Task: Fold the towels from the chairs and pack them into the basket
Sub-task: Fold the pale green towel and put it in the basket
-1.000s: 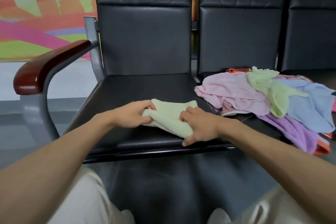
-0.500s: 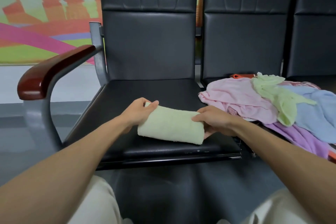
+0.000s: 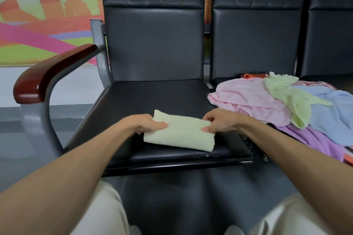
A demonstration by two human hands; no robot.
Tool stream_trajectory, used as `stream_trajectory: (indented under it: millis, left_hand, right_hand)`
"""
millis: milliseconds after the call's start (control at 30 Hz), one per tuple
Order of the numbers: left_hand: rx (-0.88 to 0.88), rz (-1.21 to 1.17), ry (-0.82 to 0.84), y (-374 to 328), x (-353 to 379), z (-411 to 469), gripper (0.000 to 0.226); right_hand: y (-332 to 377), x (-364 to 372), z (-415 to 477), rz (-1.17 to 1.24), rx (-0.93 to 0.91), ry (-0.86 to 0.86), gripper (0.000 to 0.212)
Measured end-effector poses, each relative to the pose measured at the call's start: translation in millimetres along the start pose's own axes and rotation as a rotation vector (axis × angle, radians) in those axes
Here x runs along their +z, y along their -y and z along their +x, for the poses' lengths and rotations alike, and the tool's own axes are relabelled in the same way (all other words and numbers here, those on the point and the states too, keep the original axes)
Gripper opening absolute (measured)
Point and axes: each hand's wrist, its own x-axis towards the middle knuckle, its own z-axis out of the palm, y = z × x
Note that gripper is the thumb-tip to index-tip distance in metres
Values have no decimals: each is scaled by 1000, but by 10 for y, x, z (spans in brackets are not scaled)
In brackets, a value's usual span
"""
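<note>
1. The folded towel (image 3: 180,135) lies on the left seat (image 3: 152,95), close to its front edge. Its long side runs left to right, with the right end a little nearer the lip.
2. The left hand (image 3: 147,124) grips the towel's left end, thumb on top and fingers curled under the edge.
3. The right hand (image 3: 219,122) pinches the right end near the far corner. The thumb tip presses on top and the fingers curl round the edge.
4. Behind the towel the seat is bare black up to the backrest (image 3: 152,44). Only a narrow bare strip separates the towel's near edge from the front lip.
5. To the left, the armrest (image 3: 49,74) stands raised on a gray post, well apart from the left hand.
6. To the right, a pile (image 3: 277,108) of loose towels covers the next seat.
   - The pink towel (image 3: 246,97) reaches the gap between the seats — near the right hand, not touching it.
   - A green towel (image 3: 294,105) is draped over the pink one and a blue towel (image 3: 332,114).
   - A purple towel (image 3: 313,139) lies at the front of the pile, under the others.
7. Something orange (image 3: 254,76) peeks out behind the pile, by the second backrest — what it is cannot be told.
8. At the bottom edge, knees in light trousers (image 3: 107,212) frame a stretch of gray floor (image 3: 191,206) in front of the seats.
</note>
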Motion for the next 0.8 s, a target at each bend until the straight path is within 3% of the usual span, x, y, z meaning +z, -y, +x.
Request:
stream_trajectory:
  millis: [67,200,300,367,467,600,700,800]
  left_hand:
    - [57,-152,38,29,22,26,49]
    - [330,-565,86,121,48,80,52]
    - [492,-704,120,108,6,-14,33]
    - [547,-758,168,120,-29,-62,35]
    - [559,-804,103,164,-71,-117,37]
    - [516,-905,-220,269,-200,-227,34]
    - [451,-885,-439,516,-336,-366,36]
    - [351,-833,-632,924,-510,-568,35]
  right_hand:
    - [10,-24,14,13,-12,53,27]
    - [-15,-46,24,119,-62,240,23]
    - [28,-70,-30,153,-98,411,32]
    - [49,-81,-29,132,-110,439,45]
    - [83,-54,-4,128,-138,323,51]
    - [286,-1,-4,183,-222,95,34]
    - [632,26,-6,24,-315,-97,33]
    - [1156,134,-105,-102,-409,-179,31]
